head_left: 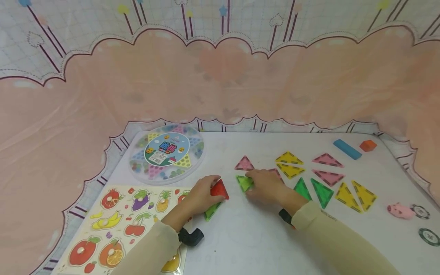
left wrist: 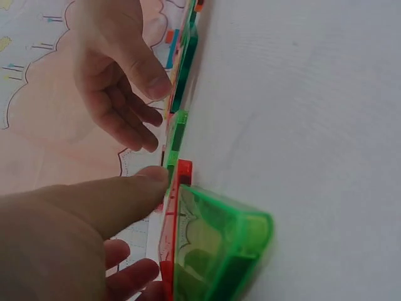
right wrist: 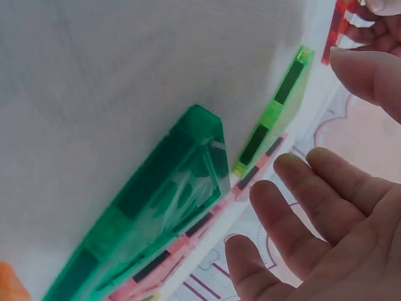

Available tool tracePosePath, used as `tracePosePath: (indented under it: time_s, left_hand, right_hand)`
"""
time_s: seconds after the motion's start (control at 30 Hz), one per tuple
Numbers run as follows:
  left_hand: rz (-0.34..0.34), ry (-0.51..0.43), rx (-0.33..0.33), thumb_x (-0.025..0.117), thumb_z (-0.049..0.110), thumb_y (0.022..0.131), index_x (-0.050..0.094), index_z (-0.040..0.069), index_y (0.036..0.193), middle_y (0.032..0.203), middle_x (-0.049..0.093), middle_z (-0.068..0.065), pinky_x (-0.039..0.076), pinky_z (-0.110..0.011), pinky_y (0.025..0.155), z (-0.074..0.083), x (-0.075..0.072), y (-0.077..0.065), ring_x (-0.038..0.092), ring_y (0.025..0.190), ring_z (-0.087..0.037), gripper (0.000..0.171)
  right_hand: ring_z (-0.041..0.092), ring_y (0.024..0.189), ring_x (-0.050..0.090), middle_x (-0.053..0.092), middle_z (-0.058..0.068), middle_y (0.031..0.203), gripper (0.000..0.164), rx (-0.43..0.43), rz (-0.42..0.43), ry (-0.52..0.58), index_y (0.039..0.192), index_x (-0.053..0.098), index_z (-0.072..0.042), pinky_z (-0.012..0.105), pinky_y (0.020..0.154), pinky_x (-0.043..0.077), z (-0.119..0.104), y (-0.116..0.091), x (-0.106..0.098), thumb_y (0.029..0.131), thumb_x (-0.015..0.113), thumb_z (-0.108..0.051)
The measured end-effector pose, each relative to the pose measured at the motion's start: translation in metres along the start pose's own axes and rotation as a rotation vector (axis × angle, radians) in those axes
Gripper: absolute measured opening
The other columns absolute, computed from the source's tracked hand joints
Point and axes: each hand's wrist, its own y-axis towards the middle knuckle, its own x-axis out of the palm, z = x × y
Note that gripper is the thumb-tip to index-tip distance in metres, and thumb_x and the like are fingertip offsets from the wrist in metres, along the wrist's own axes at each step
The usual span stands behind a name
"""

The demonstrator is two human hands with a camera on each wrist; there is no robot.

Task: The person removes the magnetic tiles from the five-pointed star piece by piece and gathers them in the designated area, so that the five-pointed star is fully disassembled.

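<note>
My left hand (head_left: 203, 194) grips a red triangular magnetic tile (head_left: 220, 190) between thumb and fingers. A light green tile (head_left: 212, 211) sits by the red one, partly hidden under the hand; in the left wrist view this green tile (left wrist: 219, 244) stands out beside the red tile's edge. Over a second light green triangle (head_left: 243, 182) hovers my right hand (head_left: 264, 186), its thumb and fingers spread apart. In the right wrist view that triangle (right wrist: 276, 113) lies on the table beyond the fingertips (right wrist: 291, 164). Pink triangles (head_left: 245, 164) lie just behind and partly under the right hand.
Yellow (head_left: 290, 170), pink and dark green triangles (head_left: 322, 192) lie in pairs to the right. Farther out are a blue block (head_left: 347, 149), an orange block (head_left: 368, 145), a pig figure (head_left: 400, 211) and chips (head_left: 429, 237). A fruit puzzle board (head_left: 132, 206) and round game box (head_left: 166, 152) occupy the left.
</note>
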Motion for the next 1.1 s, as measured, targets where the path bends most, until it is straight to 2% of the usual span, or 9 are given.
tracePosePath:
  time_s: [0.13, 0.27, 0.43, 0.53, 0.7, 0.97, 1.03, 1.1]
  left_hand:
    - [0.011, 0.022, 0.014, 0.067, 0.041, 0.077, 0.041, 0.018, 0.132, 0.119, 0.047, 0.000, 0.043, -0.033, 0.080, 0.000, 0.003, 0.003, 0.041, 0.101, -0.018, 0.066]
    - [0.060, 0.076, 0.052, 0.068, 0.042, 0.076, 0.045, 0.016, 0.129, 0.115, 0.050, -0.001, 0.041, -0.032, 0.077, 0.002, 0.010, 0.011, 0.041, 0.097, -0.019, 0.063]
    - [0.113, 0.114, 0.032, 0.070, 0.037, 0.074, 0.050, 0.014, 0.124, 0.113, 0.050, -0.003, 0.040, -0.032, 0.079, 0.003, 0.013, 0.012, 0.043, 0.097, -0.020, 0.059]
    - [0.103, 0.119, 0.016, 0.069, 0.037, 0.075, 0.049, 0.014, 0.124, 0.114, 0.049, -0.003, 0.041, -0.033, 0.077, 0.003, 0.013, 0.009, 0.042, 0.096, -0.020, 0.058]
    - [0.067, 0.102, 0.032, 0.068, 0.037, 0.076, 0.045, 0.014, 0.127, 0.116, 0.047, -0.003, 0.042, -0.032, 0.077, 0.003, 0.011, 0.002, 0.042, 0.098, -0.019, 0.061]
    - [-0.030, -0.117, 0.113, 0.069, 0.027, 0.078, 0.035, 0.017, 0.134, 0.125, 0.044, -0.001, 0.040, -0.034, 0.089, 0.004, 0.009, -0.012, 0.046, 0.107, -0.014, 0.067]
    - [-0.038, -0.112, 0.127, 0.070, 0.029, 0.077, 0.034, 0.018, 0.135, 0.127, 0.043, 0.000, 0.037, -0.035, 0.092, 0.003, 0.008, -0.015, 0.044, 0.112, -0.013, 0.068]
    - [-0.028, -0.058, 0.134, 0.071, 0.033, 0.075, 0.036, 0.018, 0.134, 0.128, 0.043, 0.000, 0.035, -0.037, 0.093, 0.001, 0.006, -0.019, 0.041, 0.115, -0.015, 0.070]
  right_hand:
    - [0.020, 0.113, 0.042, 0.048, 0.000, 0.128, 0.061, -0.006, 0.009, 0.008, 0.131, 0.045, -0.017, 0.041, 0.096, 0.032, 0.001, -0.001, 0.003, 0.078, 0.066, -0.038]
    - [0.019, 0.112, 0.042, 0.048, -0.002, 0.126, 0.060, -0.002, 0.016, 0.032, 0.130, 0.045, -0.019, 0.042, 0.095, 0.033, 0.001, -0.002, 0.004, 0.078, 0.066, -0.039]
    - [0.021, 0.117, 0.041, 0.048, 0.000, 0.127, 0.057, -0.021, 0.016, 0.052, 0.129, 0.046, -0.017, 0.043, 0.096, 0.031, 0.001, -0.002, 0.005, 0.079, 0.065, -0.037]
    - [0.020, 0.116, 0.041, 0.049, 0.000, 0.126, 0.057, -0.016, 0.015, 0.054, 0.129, 0.046, -0.017, 0.042, 0.097, 0.031, 0.001, -0.002, 0.005, 0.079, 0.065, -0.036]
    - [0.019, 0.112, 0.043, 0.049, -0.001, 0.125, 0.057, -0.022, 0.013, 0.065, 0.130, 0.045, -0.017, 0.041, 0.095, 0.033, -0.001, -0.003, 0.005, 0.079, 0.065, -0.036]
    - [0.019, 0.116, 0.041, 0.048, -0.001, 0.126, 0.057, -0.030, 0.011, 0.067, 0.129, 0.046, -0.017, 0.042, 0.096, 0.033, 0.000, -0.007, 0.007, 0.079, 0.065, -0.036]
    - [0.019, 0.117, 0.040, 0.048, -0.001, 0.126, 0.058, -0.035, 0.004, 0.080, 0.129, 0.046, -0.017, 0.042, 0.096, 0.033, 0.000, -0.009, 0.008, 0.079, 0.066, -0.036]
    - [0.019, 0.117, 0.041, 0.048, -0.001, 0.126, 0.058, -0.054, 0.000, 0.092, 0.129, 0.046, -0.016, 0.042, 0.096, 0.033, -0.001, -0.010, 0.009, 0.079, 0.066, -0.036]
